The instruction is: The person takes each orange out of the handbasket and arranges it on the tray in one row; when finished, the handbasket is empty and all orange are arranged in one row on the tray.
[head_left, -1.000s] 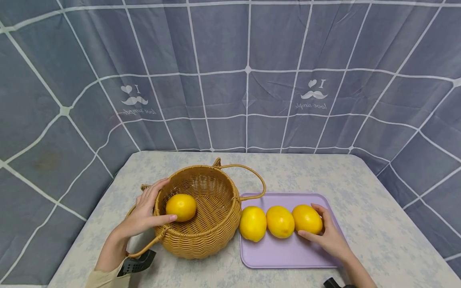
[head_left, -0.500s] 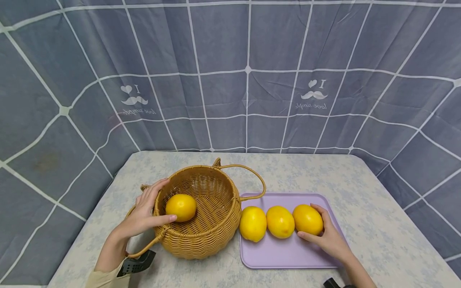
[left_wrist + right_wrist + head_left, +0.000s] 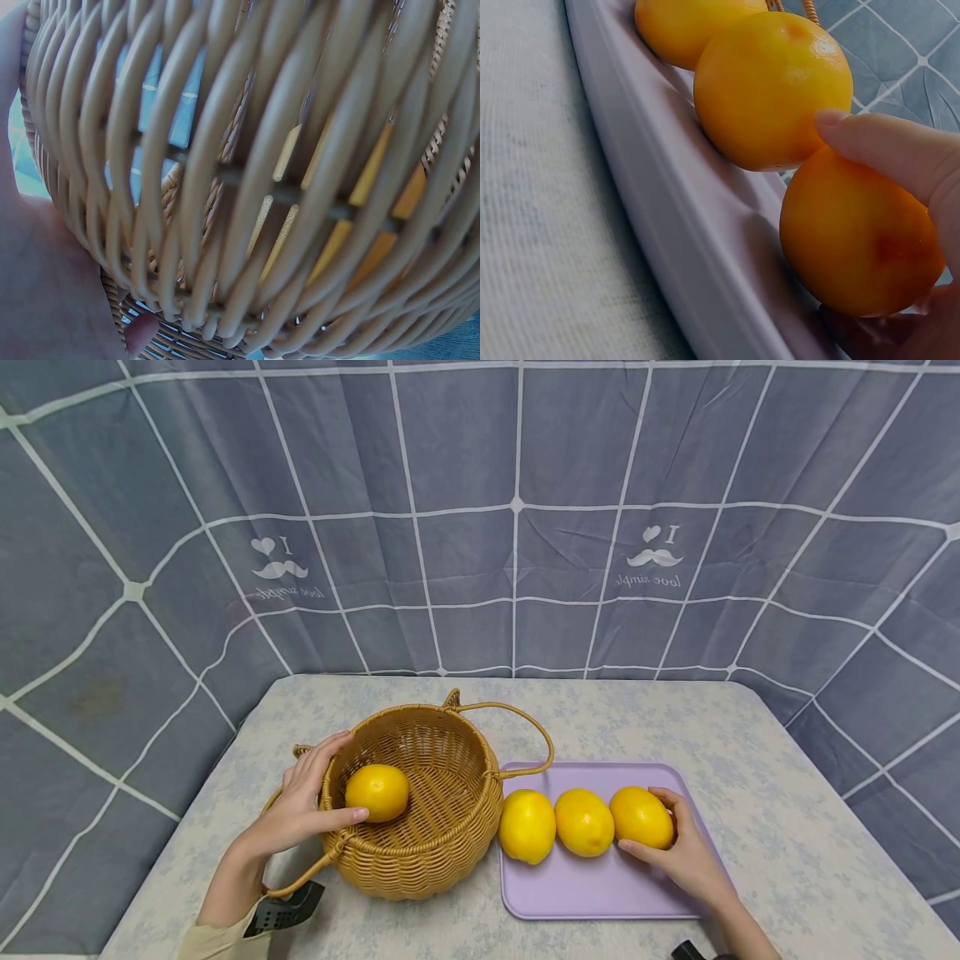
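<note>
A tan wicker basket point(image 3: 408, 868) stands on the left half of the table, with one yellow lemon point(image 3: 377, 792) inside it. My left hand point(image 3: 296, 806) grips the basket's left rim, the thumb reaching over the edge towards that lemon. Three lemons lie in a row on a lilac tray point(image 3: 585, 889): a left one point(image 3: 527, 827), a middle one point(image 3: 584, 822) and a right one point(image 3: 642, 817). My right hand point(image 3: 686, 852) holds the right lemon between thumb and fingers. In the right wrist view the thumb lies across this lemon point(image 3: 859, 232), beside the middle lemon point(image 3: 772, 90).
One basket handle point(image 3: 536, 727) sticks out over the tray's back left corner; the other handle point(image 3: 300, 881) hangs by my left wrist. Behind the pale patterned table point(image 3: 637, 718) hangs a grey-blue checked curtain point(image 3: 465, 560).
The right lemon has shifted very slightly to the right with my right hand. My left hand and the basket have stayed still.
</note>
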The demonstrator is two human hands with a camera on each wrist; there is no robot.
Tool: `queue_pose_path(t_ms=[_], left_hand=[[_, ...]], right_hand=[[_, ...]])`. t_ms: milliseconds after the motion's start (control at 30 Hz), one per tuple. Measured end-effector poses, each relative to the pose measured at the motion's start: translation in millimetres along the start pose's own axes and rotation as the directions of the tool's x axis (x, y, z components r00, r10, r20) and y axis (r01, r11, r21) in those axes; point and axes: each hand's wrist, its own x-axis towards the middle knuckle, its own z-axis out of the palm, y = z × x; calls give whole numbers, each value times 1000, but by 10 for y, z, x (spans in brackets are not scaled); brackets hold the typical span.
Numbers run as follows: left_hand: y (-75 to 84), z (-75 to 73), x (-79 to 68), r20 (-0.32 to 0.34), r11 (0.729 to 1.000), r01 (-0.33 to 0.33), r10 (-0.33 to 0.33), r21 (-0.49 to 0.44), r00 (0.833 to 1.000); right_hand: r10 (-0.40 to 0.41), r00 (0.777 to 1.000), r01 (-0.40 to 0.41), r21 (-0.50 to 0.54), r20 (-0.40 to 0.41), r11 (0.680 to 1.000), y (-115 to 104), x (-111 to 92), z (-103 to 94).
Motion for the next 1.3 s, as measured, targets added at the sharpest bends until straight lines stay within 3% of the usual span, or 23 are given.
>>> queue_pose_path(t_ms=[1300], left_hand=[[3, -2, 3, 5, 1000, 8, -8, -3, 1000]], right_hand=[[-70, 997, 69, -6, -17, 998, 63, 9, 3]])
